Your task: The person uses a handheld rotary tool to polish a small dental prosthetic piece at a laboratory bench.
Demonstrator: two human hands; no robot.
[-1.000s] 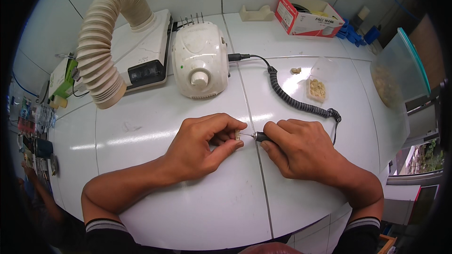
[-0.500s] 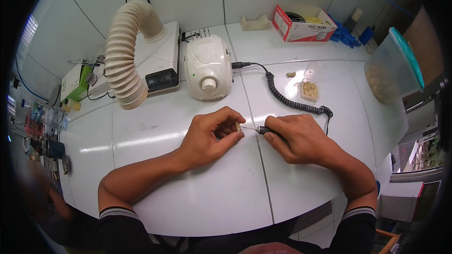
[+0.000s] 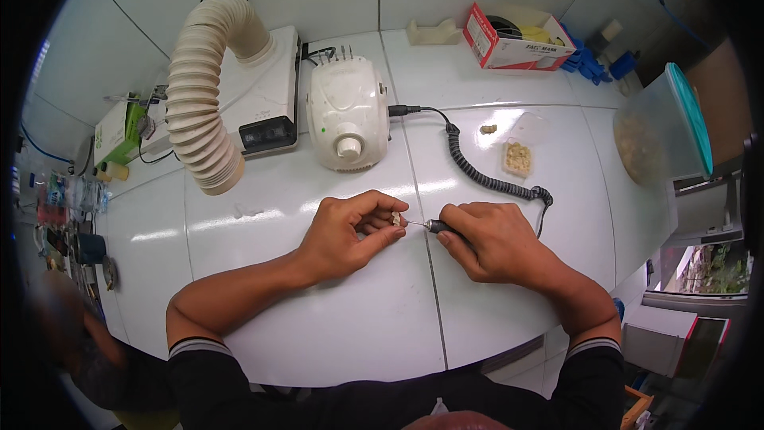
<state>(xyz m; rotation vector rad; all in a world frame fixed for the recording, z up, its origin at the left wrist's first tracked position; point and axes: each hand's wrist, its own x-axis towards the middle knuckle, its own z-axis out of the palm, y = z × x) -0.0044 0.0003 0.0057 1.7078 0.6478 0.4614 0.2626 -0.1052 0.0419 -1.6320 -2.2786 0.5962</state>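
Note:
My left hand [image 3: 346,239] pinches a small pale, irregular piece [image 3: 395,219] between thumb and fingers. My right hand [image 3: 497,243] grips a black rotary handpiece [image 3: 437,226], its thin metal bit pointing left at that piece; whether they touch is hard to tell. A coiled cord [image 3: 468,169] links the handpiece to a white control unit [image 3: 348,111] with a knob and several bits on top. Behind my right hand sit a small open clear container [image 3: 517,161] of pale pieces and a loose piece [image 3: 489,129].
A ribbed hose [image 3: 195,111] arches from a white machine [image 3: 274,91] at back left. Red-and-white box [image 3: 517,54], blue gloves [image 3: 590,68] and lidded tub [image 3: 649,139] line the back and right. Another person [image 3: 68,326] sits at far left, beside assorted bottles and tools.
The head view has shifted slightly. Both hands keep their grips, and the small piece in my left fingers appears turned slightly, its pale face showing more now.

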